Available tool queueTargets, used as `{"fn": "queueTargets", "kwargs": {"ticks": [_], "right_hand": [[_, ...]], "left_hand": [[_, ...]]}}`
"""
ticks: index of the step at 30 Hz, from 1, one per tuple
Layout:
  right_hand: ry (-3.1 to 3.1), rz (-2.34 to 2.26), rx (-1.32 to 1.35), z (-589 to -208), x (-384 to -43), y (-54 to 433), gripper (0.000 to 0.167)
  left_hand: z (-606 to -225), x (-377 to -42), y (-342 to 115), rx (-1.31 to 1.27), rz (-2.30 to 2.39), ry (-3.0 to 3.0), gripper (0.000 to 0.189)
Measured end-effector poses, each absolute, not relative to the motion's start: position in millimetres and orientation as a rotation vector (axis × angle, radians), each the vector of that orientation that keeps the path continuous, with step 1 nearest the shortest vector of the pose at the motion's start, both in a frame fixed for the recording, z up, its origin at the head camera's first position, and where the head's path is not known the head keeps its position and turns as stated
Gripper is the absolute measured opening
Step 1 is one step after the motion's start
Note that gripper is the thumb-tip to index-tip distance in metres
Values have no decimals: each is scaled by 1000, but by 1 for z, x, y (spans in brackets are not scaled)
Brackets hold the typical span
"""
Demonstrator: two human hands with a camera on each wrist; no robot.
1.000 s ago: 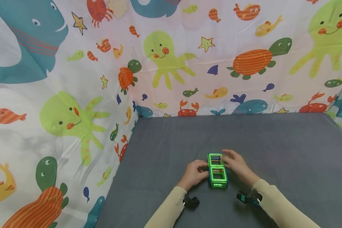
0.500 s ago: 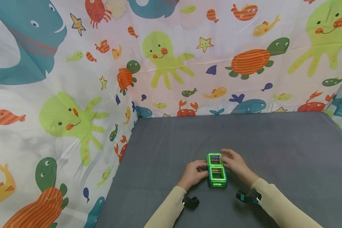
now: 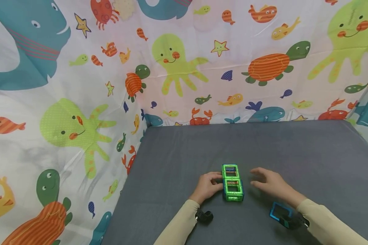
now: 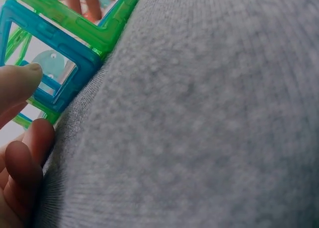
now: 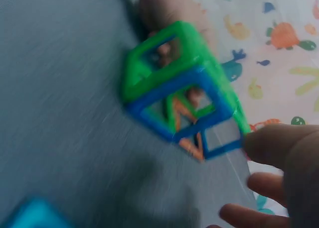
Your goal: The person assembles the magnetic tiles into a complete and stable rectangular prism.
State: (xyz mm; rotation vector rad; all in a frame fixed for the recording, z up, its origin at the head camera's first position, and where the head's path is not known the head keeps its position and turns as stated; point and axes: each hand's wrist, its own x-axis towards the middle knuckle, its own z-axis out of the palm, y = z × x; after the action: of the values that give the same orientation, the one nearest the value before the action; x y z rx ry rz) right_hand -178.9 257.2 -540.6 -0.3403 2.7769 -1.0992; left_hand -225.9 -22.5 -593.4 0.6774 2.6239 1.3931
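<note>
A structure of see-through magnetic building tiles stands on the grey cloth, two square frames long. Its top is green, blue tiles show along the sides, and an orange piece shows inside in the right wrist view. My left hand rests at its left side; in the left wrist view the thumb lies at a blue square tile, other fingers bent below. My right hand is apart from the structure, to its right, fingers loosely bent and holding nothing. A loose blue square tile is near the right wrist.
Grey cloth covers the tabletop. Behind and to the left hang white sheets printed with sea animals. Each wrist wears a dark strap with a small device.
My right hand has let go of the structure and moved right, uncovering more of the loose blue tile. The left hand and the structure look the same.
</note>
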Motion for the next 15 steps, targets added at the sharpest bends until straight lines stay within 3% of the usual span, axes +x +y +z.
{"fn": "queueTargets", "kwargs": {"ticks": [5, 15], "right_hand": [[2862, -746, -553, -544, -161, 276, 50], [2896, -470, -481, -547, -130, 277, 64]], "left_hand": [[-596, -228, -23, 668, 1374, 2619, 31], [-599, -230, -23, 659, 1375, 2609, 31]]}}
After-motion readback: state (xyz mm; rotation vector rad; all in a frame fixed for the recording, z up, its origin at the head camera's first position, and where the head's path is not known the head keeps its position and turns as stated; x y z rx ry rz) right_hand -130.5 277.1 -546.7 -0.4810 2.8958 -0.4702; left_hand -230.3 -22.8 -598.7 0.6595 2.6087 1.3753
